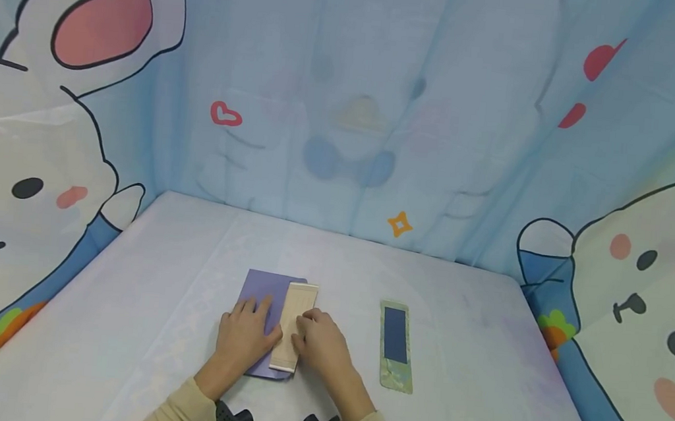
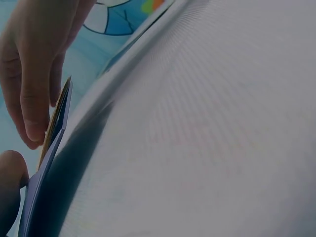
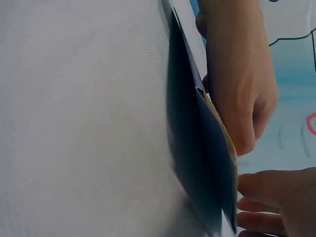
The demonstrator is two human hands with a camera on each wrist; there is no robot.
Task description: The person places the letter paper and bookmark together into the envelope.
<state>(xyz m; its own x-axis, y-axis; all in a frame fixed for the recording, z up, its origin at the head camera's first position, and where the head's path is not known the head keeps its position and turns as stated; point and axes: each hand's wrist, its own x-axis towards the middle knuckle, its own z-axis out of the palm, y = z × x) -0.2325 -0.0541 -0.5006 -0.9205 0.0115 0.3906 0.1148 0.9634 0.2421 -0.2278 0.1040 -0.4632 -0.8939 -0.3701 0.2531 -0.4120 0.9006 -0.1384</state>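
Observation:
A flat purple sheet or folder [image 1: 263, 284] lies in front of me in the head view, with a pale tan wood-coloured strip [image 1: 289, 329] edged in white along its right side. My left hand [image 1: 247, 335] rests on the purple piece, fingers spread and thumb reaching the strip's left edge. Bent fingers of my right hand [image 1: 322, 340] touch the strip from its right side. Seen edge-on in the right wrist view, the purple piece [image 3: 195, 69] has a fold, and the tan layer's edge [image 3: 222, 126] runs beside the fingertips.
To the right of the hands, a long green patterned piece [image 1: 397, 377] with a dark blue rectangle [image 1: 396, 334] lies on the white-covered table [image 1: 469, 353]. Black wrist devices [image 1: 234, 420] show below the sleeves. A blue cartoon-printed curtain [image 1: 467, 148] stands behind the table.

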